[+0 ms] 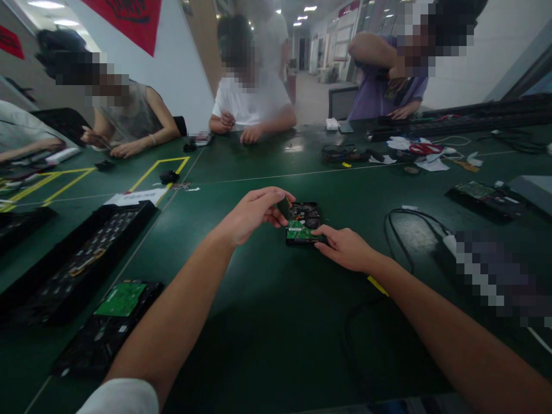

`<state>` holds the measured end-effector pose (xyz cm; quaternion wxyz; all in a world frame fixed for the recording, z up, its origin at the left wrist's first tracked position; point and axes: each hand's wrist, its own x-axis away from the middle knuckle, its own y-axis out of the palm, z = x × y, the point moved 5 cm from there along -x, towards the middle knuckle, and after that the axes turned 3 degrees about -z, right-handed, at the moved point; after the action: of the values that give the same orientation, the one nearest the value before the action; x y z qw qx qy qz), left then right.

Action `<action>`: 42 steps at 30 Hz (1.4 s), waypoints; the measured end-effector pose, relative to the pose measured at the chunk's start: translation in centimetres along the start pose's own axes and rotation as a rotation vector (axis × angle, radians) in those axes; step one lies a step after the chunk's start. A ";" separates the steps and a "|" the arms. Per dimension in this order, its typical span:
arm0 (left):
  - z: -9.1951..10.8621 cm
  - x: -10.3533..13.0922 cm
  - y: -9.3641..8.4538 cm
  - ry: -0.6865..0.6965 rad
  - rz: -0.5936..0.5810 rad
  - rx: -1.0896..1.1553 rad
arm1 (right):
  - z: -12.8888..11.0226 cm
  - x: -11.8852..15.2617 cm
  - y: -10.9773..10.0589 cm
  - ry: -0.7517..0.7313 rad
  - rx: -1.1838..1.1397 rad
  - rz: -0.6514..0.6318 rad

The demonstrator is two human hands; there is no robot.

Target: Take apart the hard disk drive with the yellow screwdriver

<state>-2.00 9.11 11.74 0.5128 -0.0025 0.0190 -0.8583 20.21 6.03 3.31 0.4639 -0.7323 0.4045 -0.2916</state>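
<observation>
A small black hard drive (pixel 307 213) with a green circuit board (pixel 299 230) on its near half lies on the dark green table (pixel 259 322). My left hand (pixel 263 211) is at the drive's left side, thumb and fingers pinched on a small dark flat piece (pixel 283 206) that I cannot make out. My right hand (pixel 342 246) is at the near right corner of the drive, thumb and index finger closed on the edge of the drive by the board.
At the left are a long black tray (pixel 81 259) and another drive with a green board (pixel 121 299). A third drive (pixel 485 198), a cable (pixel 390 221) and a blurred-out object are at the right. Several people sit across the table.
</observation>
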 end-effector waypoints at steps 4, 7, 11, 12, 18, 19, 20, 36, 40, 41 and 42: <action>0.0 0.1 0.1 -0.019 -0.013 0.038 | 0.0 0.0 0.0 -0.004 -0.006 0.001; 0.1 0.1 0.1 -0.010 -0.011 0.065 | 0.2 0.0 0.1 -0.004 -0.008 0.002; 0.1 0.0 0.0 -0.002 0.000 0.059 | 0.2 0.0 0.2 -0.014 -0.007 0.002; 0.1 0.0 0.1 -0.003 -0.001 0.050 | 0.3 0.0 0.2 -0.013 -0.008 0.003; 0.0 0.0 0.2 0.019 0.005 -0.043 | 0.2 0.0 0.1 -0.016 -0.009 0.010; 0.0 0.0 0.2 0.024 0.004 -0.054 | 0.2 0.0 0.1 -0.014 -0.012 0.009; 0.0 0.0 0.2 0.026 -0.001 -0.063 | 0.2 0.0 0.2 -0.012 -0.017 0.008; 0.1 0.0 -0.2 0.007 0.073 -0.033 | 0.3 0.0 0.2 -0.014 -0.024 0.015; 0.1 -0.1 -0.4 0.038 0.074 -0.074 | 0.2 0.0 0.1 -0.024 -0.017 0.014; 0.1 -0.1 -0.5 0.041 0.072 -0.084 | 0.2 0.0 0.1 -0.022 -0.013 0.015; 0.1 -0.1 -0.5 0.043 0.070 -0.090 | 0.2 0.0 0.1 -0.022 -0.009 0.016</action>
<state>-2.33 9.45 11.85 0.5414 -0.0064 0.0689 -0.8379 20.34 6.07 3.17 0.4672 -0.7342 0.4064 -0.2783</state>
